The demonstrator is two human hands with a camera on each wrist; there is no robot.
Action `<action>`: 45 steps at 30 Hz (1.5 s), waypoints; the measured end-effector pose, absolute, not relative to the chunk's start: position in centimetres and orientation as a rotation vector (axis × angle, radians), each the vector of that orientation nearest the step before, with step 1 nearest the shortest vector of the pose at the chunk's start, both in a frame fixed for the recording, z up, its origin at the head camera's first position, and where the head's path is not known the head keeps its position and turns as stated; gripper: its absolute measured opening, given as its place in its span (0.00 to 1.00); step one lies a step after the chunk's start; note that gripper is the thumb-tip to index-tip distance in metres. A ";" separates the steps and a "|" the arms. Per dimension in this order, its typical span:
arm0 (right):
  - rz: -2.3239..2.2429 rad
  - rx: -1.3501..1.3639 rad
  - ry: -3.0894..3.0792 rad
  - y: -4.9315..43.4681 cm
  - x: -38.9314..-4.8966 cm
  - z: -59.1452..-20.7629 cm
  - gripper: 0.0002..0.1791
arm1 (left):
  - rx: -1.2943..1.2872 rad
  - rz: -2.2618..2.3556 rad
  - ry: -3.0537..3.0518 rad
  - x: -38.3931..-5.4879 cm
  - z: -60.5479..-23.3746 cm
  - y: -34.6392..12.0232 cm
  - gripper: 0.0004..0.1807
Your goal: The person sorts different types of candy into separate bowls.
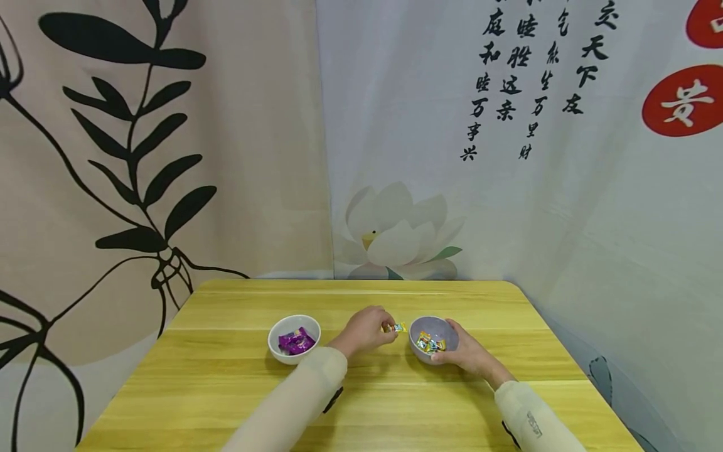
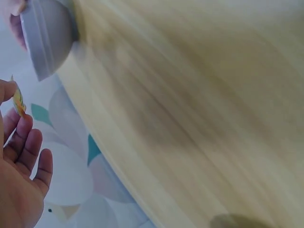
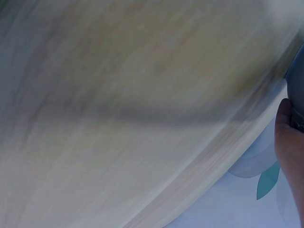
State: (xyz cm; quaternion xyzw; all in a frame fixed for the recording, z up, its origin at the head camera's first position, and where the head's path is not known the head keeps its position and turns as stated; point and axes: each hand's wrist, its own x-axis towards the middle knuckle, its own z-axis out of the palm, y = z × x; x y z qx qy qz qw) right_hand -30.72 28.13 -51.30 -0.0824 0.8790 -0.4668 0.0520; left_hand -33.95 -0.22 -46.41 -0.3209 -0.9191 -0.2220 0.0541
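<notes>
My left hand [image 1: 366, 329] pinches a yellow wrapped candy [image 1: 400, 327] between thumb and fingertip, just left of a grey bowl [image 1: 433, 322]. In the left wrist view that candy [image 2: 18, 100] shows at the fingertips, the other fingers loosely bent. My right hand [image 1: 466, 353] grips the grey bowl at its right side, thumb at the near rim and fingers at the far side. Several yellow wrapped candies [image 1: 428, 343] lie inside the bowl. The right wrist view catches only part of the hand [image 3: 289, 147] and the bowl's dark side [image 3: 297, 88].
A white bowl [image 1: 275, 353] holding purple wrapped candies [image 1: 296, 341] stands on the left, close to my left forearm. Both bowls are on a wooden table [image 1: 407, 414]. Behind its far edge hangs a printed cloth [image 1: 271, 157].
</notes>
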 end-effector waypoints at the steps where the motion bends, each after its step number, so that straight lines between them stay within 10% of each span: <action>1: -1.420 -0.250 2.672 28.2 -30.7 -51.3 0.62 | -0.980 -0.671 -2.788 -34.0 -46.2 0.1 0.11; 26: -1.467 -0.274 2.585 28.5 -29.9 -50.8 0.60 | -0.931 -0.516 -2.812 -33.3 -44.1 8.0 0.14; 45: -1.368 -0.248 2.654 28.1 -30.3 -50.9 0.65 | -0.906 -0.557 -2.813 -34.1 -43.2 4.0 0.22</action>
